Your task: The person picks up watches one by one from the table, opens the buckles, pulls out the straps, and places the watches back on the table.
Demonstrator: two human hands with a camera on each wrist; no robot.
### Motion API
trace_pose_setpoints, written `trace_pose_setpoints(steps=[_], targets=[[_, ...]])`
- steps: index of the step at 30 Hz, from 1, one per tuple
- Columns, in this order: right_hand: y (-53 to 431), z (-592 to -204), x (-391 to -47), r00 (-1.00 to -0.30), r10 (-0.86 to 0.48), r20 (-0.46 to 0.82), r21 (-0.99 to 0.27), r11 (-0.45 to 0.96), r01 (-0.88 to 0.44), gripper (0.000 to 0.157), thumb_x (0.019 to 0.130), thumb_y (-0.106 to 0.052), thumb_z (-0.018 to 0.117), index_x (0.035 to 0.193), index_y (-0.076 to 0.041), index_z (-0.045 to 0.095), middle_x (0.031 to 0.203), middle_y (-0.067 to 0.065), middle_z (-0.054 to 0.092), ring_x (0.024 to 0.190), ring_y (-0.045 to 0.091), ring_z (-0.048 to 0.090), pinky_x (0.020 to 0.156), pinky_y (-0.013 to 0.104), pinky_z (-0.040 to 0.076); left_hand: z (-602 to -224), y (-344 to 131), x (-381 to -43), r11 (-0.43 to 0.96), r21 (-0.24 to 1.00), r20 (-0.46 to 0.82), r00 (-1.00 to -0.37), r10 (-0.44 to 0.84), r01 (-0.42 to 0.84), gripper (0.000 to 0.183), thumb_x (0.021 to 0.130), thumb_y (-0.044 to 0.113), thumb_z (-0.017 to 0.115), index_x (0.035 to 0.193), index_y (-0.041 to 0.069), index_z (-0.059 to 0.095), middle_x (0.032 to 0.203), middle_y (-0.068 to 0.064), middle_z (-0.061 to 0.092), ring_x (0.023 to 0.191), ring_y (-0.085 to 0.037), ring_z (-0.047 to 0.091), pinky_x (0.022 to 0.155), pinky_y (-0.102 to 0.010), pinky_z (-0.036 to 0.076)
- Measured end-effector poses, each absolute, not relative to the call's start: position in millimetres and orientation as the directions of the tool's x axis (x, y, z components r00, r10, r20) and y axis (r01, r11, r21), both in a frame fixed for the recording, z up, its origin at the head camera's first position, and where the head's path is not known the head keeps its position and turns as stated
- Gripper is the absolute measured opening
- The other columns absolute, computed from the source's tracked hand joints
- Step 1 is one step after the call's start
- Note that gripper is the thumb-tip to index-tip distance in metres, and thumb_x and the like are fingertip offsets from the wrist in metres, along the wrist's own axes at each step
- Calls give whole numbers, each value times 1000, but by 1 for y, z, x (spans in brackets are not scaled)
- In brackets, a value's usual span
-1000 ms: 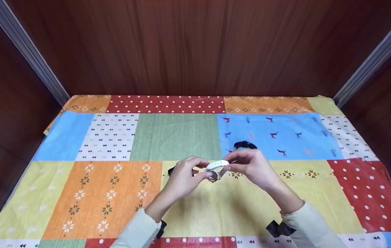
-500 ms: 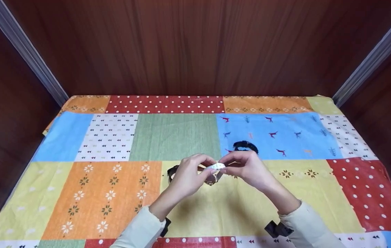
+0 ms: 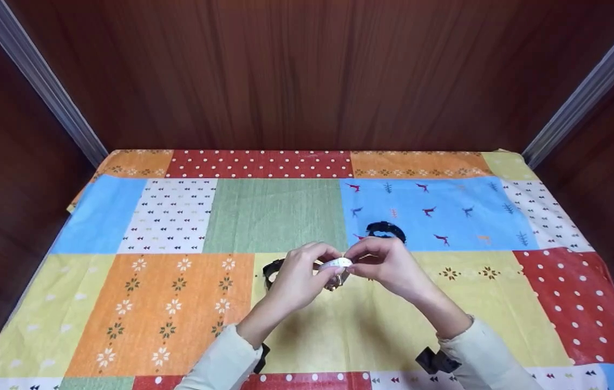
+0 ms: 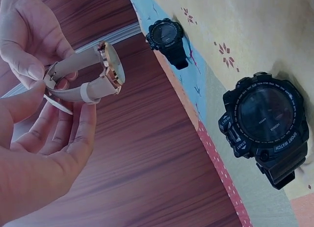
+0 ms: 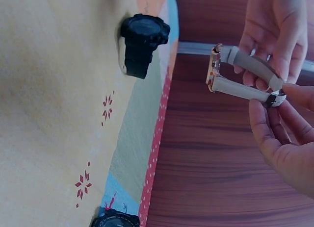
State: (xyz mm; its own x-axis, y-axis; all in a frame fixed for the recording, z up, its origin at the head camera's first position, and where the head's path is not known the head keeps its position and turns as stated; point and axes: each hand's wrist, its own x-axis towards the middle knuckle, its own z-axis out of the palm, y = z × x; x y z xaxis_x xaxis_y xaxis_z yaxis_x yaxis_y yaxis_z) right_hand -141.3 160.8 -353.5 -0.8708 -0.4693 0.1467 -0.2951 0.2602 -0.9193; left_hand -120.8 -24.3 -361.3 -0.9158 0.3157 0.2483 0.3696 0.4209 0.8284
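Note:
A wristwatch [image 4: 112, 65] with a rose-gold case and a pale strap hangs in the air between both hands, its strap bent into a loop. My left hand [image 3: 299, 276] pinches the strap [image 3: 335, 263] from the left, and my right hand [image 3: 385, 265] pinches it from the right, close to the buckle [image 5: 275, 97]. In the left wrist view, one strap end sticks out past the buckle between the fingers. A strap keeper [image 4: 88, 93] sits further along towards the case. Fingers partly hide the buckle, so how far the strap is fastened cannot be told.
Two black sport watches lie on the patchwork tablecloth [image 3: 188, 314]: one watch [image 4: 267, 114] just beyond my left hand, the other watch [image 3: 386, 231] behind my right hand. A dark wood panel [image 3: 307, 76] rises behind the table, with side panels at left and right.
Both hands have drawn closer together around the strap. The pale strap, spread wider a second ago, now shows less between the fingers. The black watches have stayed put.

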Motion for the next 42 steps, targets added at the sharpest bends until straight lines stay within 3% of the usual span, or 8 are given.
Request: trace_pose_setpoints(steps=[27,42], targets=[[160,-358,-141,-868,-464,178,-913,251,-322,12,78,2,68,90,6,67,89,16,61,84,24,61,75,29,52,-367,-22,-122,386,844,259,-913,316,373,9,85,6,63,94,3,65,91,-4,61,83,-16,60,68,-18,49],[163,-358,-142,-877,-451,164,-895,305,-325,10,79,-1,68,89,0,70,88,11,60,80,20,60,66,26,52,-370,-22,-124,347,876,229,-923,310,335,7,85,4,62,92,3,64,86,-2,61,77,-14,60,67,-19,50]])
